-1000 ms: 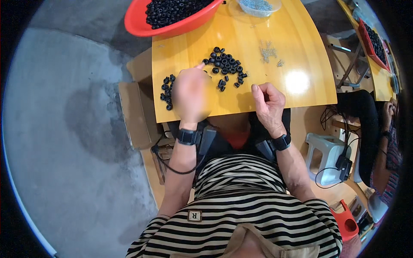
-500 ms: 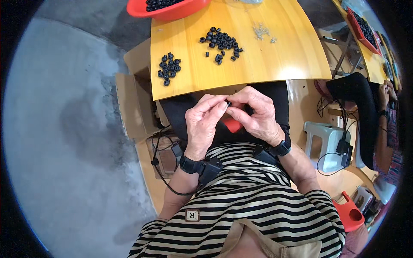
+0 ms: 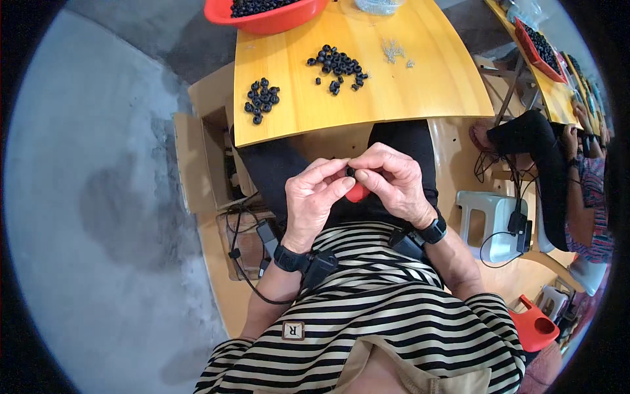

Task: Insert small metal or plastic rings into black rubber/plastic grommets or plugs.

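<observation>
Over my lap, below the table's front edge, both hands meet fingertip to fingertip. Between them is a small black ring-like part [image 3: 350, 171], mostly hidden by the fingers. My left hand [image 3: 314, 196] pinches it from the left with thumb and index finger. From the other side, my right hand [image 3: 394, 182] closes thumb and index finger on the same piece. Similar small black parts lie on the yellow table [image 3: 420, 92] in two groups: a smaller cluster [image 3: 262, 100] at the left and a larger pile [image 3: 338, 64] near the middle. Tiny clear pieces [image 3: 392, 51] are scattered to the right.
A red basin [image 3: 279, 20] of black parts and a clear tub [image 3: 378, 5] stand at the table's far side. Open cardboard box [image 3: 190, 151] at left; white stool [image 3: 495, 220] at right. Another person's knee [image 3: 535, 141] and a red tray [image 3: 539, 58] are farther right.
The black part now shows more plainly between my fingertips, and my right fingers have shifted on it. My hands sit slightly lower. The whole view has shifted a little.
</observation>
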Motion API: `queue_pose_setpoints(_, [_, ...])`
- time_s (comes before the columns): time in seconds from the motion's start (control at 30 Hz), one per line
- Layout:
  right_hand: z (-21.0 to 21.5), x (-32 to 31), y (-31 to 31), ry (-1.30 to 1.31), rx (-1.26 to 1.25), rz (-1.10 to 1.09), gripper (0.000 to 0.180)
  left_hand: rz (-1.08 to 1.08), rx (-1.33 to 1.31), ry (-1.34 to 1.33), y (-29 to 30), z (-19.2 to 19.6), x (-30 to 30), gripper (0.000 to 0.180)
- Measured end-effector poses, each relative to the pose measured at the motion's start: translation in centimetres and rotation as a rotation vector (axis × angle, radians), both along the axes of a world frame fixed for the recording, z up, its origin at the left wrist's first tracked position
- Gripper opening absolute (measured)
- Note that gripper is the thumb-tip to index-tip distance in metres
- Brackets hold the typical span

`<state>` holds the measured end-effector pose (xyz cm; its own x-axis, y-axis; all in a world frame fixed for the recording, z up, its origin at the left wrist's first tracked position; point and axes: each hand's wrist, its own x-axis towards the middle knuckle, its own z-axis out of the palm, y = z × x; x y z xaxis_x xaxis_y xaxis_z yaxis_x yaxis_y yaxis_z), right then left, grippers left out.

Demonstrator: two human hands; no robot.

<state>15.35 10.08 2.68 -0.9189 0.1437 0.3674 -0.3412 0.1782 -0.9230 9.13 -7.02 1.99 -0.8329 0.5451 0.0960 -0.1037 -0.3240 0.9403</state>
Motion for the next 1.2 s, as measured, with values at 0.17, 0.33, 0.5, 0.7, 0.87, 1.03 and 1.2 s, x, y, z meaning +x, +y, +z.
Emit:
queue_pose_setpoints(0.17, [-0.2, -0.7, -0.3, 0.022, 0.05, -0.05, 0.014, 0.08, 0.043, -0.192, 0.5, -1.0, 0.3, 0.028])
queue_pose_setpoints(0.33, [-0.4, -1.5, -0.4, 0.043, 0.105, -0.037, 0.015, 0.134, 0.066, -0.24, 0.4, -1.8, -0.1, 0.029])
queue_pose_setpoints(0.5, [-0.5, -2.1, -0.4, 0.085, 0.149, -0.02, 0.016, 0.133, 0.066, -0.276, 0.1, -2.6, -0.4, 0.03])
queue_pose_setpoints(0.7, [-0.9, -2.1, -0.3, 0.071, 0.123, 0.011, 0.014, 0.054, 0.116, -0.341, -0.2, -2.6, -0.5, 0.031])
queue_pose_setpoints(0.87, [-0.6, -1.9, 0.4, -0.008, 0.11, 0.043, 0.009, 0.011, 0.12, -0.351, 0.0, -3.3, -0.4, 0.029])
queue_pose_setpoints(1.03, [-0.8, -4.3, 3.9, -0.054, 0.335, -0.259, 0.006, 0.029, 0.079, -0.336, 0.2, -3.4, -0.5, 0.028])
queue_pose_setpoints(1.2, [-3.0, -9.9, 9.4, -0.032, 0.512, -0.541, 0.014, 0.038, 0.013, -0.321, 0.9, -2.5, -0.2, 0.027])
